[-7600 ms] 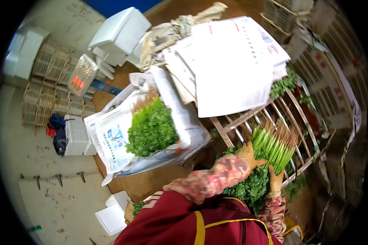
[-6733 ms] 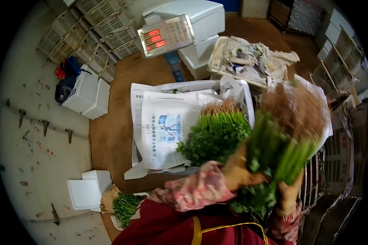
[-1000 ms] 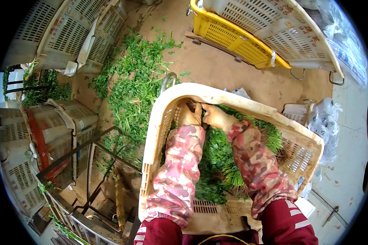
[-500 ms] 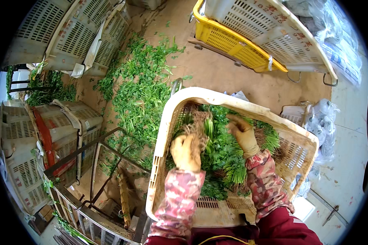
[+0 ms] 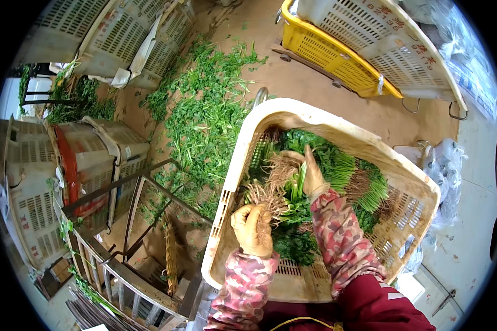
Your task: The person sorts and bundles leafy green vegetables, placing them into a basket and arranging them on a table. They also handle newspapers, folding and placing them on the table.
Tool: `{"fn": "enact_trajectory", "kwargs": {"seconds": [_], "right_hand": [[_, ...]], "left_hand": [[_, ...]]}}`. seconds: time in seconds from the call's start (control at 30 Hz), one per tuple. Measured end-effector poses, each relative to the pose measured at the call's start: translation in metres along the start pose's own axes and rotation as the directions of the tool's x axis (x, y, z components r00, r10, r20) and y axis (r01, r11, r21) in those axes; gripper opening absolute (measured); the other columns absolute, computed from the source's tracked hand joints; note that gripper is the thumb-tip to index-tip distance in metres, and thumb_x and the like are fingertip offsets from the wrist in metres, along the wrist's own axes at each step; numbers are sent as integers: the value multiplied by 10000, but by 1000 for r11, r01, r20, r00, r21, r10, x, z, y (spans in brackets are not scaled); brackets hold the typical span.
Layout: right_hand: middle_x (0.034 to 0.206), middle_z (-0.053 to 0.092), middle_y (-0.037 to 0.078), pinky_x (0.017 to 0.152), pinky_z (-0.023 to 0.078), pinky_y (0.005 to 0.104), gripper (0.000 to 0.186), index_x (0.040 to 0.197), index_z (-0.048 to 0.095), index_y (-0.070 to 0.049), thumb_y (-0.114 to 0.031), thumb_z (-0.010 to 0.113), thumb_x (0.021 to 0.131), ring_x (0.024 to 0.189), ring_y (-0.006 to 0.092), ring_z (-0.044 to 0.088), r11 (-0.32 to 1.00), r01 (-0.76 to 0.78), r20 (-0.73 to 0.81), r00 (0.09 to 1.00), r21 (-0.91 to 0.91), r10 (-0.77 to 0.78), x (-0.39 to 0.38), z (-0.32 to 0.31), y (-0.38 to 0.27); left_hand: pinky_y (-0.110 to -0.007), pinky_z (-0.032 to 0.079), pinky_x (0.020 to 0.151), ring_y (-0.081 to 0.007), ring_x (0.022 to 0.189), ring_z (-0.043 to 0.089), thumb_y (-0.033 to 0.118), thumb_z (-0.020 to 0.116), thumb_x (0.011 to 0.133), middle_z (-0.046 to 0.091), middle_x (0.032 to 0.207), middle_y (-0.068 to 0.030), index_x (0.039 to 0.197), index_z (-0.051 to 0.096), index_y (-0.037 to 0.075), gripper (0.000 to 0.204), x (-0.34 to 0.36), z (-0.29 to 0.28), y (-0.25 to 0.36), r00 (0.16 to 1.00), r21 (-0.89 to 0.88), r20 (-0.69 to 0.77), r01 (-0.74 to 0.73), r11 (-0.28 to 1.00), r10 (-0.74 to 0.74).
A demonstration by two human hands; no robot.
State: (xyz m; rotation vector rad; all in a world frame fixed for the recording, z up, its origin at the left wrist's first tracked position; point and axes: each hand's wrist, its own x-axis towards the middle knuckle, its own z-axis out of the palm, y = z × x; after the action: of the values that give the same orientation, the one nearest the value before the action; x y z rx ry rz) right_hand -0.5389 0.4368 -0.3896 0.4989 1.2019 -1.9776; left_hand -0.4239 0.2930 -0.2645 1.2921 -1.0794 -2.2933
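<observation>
Greens (image 5: 292, 220) with pale roots lie bunched inside the cream crate (image 5: 234, 182). The left hand (image 5: 253, 229) is closed on a rooty bunch near the crate's left wall; the right hand (image 5: 313, 175) grips stems mid-crate. Best to gather stems evenly, roots aligned.

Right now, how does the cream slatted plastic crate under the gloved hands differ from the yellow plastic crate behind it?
The cream slatted plastic crate is open-topped and holds bundled greens with roots; the yellow plastic crate has a pale crate stacked on it, its contents hidden. The cream crate is nearest, with both hands inside; the yellow one stands farther off, untouched. Both have perforated walls.
</observation>
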Motion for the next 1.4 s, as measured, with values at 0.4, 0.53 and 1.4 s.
{"fn": "enact_trajectory", "kwargs": {"seconds": [0.4, 0.53, 1.4], "right_hand": [[1325, 504, 210, 1056, 367, 414, 714, 1329, 474, 23, -575, 453, 938, 1248, 350, 469, 603, 599, 379, 801, -528, -464, -105, 91, 40], [1367, 452, 225, 1076, 330, 431, 674, 1349, 438, 20, -523, 459, 950, 1270, 377, 433, 653, 470, 185, 870, -593, -458, -134, 113, 56], [1234, 596, 235, 1009, 424, 386, 895, 1405, 422, -59, -578, 719, 739, 1180, 351, 560, 216, 565, 597, 672, -796, 439, -312, 478, -37]], "left_hand": [[-445, 420, 991, -382, 1139, 544, 288, 755, 772, 561, 1247, -221, 1219, 575, 16, 553, -2, -22, 16, 667, 607, 561, -734, 304, 491], [-394, 491, 899, -287, 989, 627, 118, 605, 911, 660, 1019, -156, 916, 597, -27, 145, -1, -35, 8, 689, 523, 482, -722, 453, 541], [-513, 476, 951, -312, 922, 658, 370, 452, 1007, 658, 941, -160, 877, 583, 66, 356, -112, -267, 395, 598, -480, 692, -37, 877, 404]]}}
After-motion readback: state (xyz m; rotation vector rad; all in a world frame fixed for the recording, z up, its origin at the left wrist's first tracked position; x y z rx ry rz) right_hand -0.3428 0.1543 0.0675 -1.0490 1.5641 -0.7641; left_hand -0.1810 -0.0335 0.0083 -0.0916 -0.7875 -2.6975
